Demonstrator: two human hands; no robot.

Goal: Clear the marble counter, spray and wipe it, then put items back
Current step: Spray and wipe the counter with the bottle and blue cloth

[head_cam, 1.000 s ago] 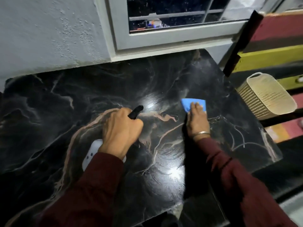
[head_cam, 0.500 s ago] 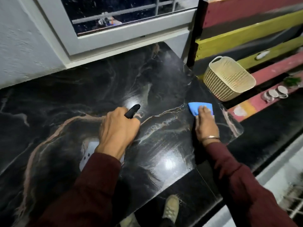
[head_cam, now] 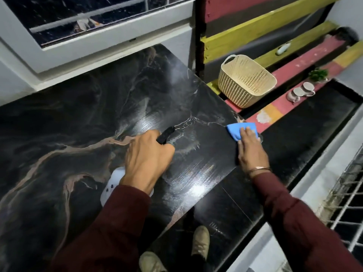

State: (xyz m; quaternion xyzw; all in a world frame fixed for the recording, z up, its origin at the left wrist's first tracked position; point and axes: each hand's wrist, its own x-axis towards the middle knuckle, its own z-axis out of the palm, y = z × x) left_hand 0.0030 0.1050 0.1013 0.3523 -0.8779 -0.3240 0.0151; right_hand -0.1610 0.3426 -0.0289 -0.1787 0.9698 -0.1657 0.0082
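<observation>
Black marble bench (head_cam: 82, 122) with pink and white veining, seen from above, set below a white-framed window (head_cam: 102, 46). The left hand (head_cam: 147, 158) grips a spray bottle (head_cam: 113, 185): its fingers are curled round the neck, the black nozzle (head_cam: 166, 135) projects past the knuckles toward the far right, and the white body shows beneath the wrist, low over the bench's middle; whether it touches the surface cannot be told. The right hand (head_cam: 251, 150) lies flat, fingers straight and close together, pressing a blue cloth (head_cam: 238, 130) onto the bench at its right edge. A thin bangle (head_cam: 259, 170) circles the right wrist above a maroon sleeve (head_cam: 306, 222). Beside the bench, on painted red and yellow shelf boards (head_cam: 306, 55), stand a cream perforated basket (head_cam: 245, 81), two pale cups (head_cam: 300, 92) and a small green plant (head_cam: 318, 74). The person's shoes (head_cam: 200, 242) show below the bench's near edge.
</observation>
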